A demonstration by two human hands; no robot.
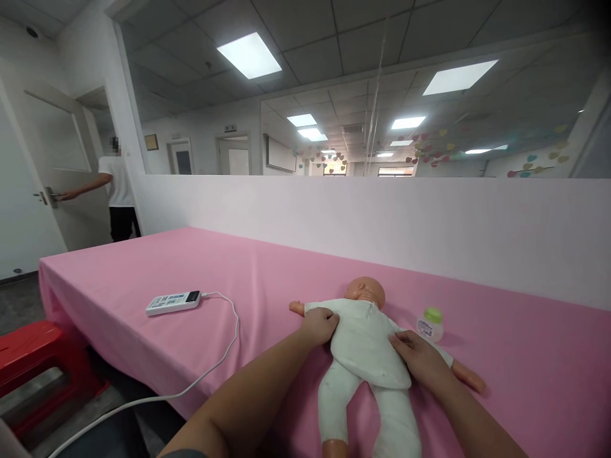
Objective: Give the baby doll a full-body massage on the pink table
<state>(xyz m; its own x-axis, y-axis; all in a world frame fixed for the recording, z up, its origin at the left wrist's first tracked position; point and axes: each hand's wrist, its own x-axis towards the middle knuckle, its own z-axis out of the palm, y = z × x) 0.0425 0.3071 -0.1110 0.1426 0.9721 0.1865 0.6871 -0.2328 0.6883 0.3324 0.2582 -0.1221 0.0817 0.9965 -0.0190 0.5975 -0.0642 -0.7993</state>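
Note:
A baby doll (365, 340) with a white cloth body and bare plastic head, hands and feet lies stretched out on a pink-covered table (214, 254), its head toward the wall. My left hand (321, 326) is closed with curled fingers at the left side of the doll's torso, below its outstretched arm. On the other side, my right hand (422, 359) grips the edge of the torso, thumb and fingers close together. Just beyond that hand stands a small clear bottle (430, 324) with a green cap.
A white power bank (173, 303) lies on the left of the table; its white cable (237, 324) runs toward me. A red stool (41, 356) stands on the floor at left. Behind the table are a low wall and glass. A person (121, 181) holds the door handle.

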